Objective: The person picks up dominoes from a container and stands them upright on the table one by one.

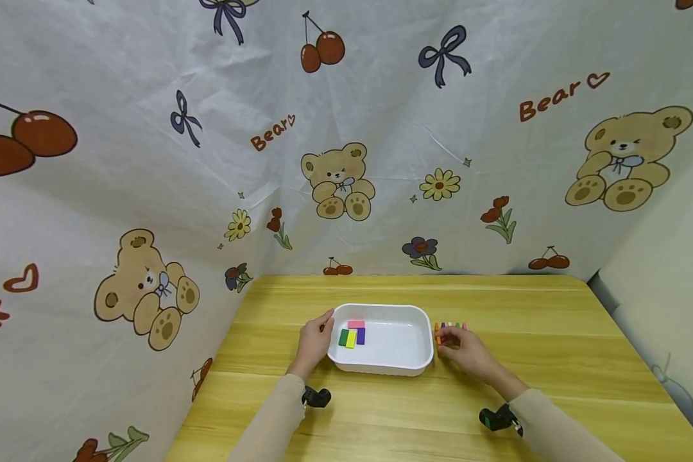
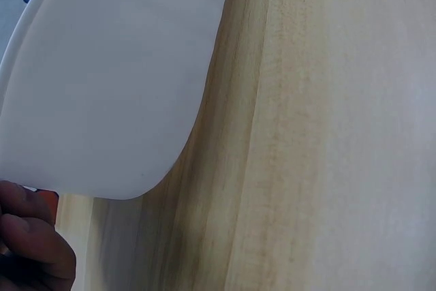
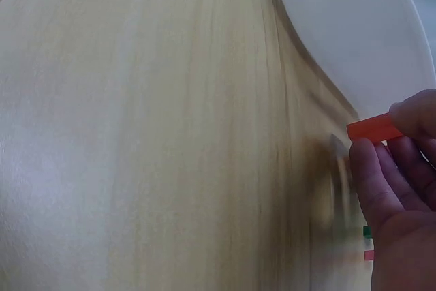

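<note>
A white plastic tray (image 1: 384, 369) sits on the table. My left hand (image 1: 316, 340) holds the tray's left end near the rim; in the left wrist view its curled fingers (image 2: 34, 236) show at the tray's edge. To the right of the tray, my right hand (image 1: 468, 351) pinches a small orange block (image 3: 376, 128) between thumb and fingers, beside the tray's outer wall. Inside the tray, at its left, lie a pink block (image 1: 356, 325), a green block (image 1: 343, 337), a yellow block (image 1: 351, 340) and a purple block (image 1: 360, 336).
A row of several small coloured blocks (image 1: 457, 325) stands just right of the tray, partly hidden behind my right hand. The wooden table (image 1: 404, 417) backs onto a hanging cloth (image 1: 381, 122) printed with bears and cherries.
</note>
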The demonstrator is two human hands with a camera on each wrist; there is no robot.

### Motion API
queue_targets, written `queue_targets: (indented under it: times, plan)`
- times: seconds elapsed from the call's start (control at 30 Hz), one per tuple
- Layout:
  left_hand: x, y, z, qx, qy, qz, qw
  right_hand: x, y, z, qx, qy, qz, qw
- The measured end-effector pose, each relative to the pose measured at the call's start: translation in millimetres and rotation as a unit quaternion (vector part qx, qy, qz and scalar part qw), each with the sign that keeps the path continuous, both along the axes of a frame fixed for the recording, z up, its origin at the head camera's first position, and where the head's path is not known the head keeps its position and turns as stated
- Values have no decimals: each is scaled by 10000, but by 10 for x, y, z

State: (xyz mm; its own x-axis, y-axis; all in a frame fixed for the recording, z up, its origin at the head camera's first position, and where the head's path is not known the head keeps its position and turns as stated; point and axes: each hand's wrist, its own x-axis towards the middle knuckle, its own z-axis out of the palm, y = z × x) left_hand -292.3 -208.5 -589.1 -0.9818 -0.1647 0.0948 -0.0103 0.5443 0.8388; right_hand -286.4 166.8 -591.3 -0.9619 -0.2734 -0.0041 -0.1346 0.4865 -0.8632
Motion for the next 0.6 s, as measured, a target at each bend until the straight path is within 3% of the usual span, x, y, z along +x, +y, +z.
queue_targets:
  times: [0.6]
  plan:
    - [2,5,5,49,-42,23,10000,8,-11,-74,316,171,-100,9993]
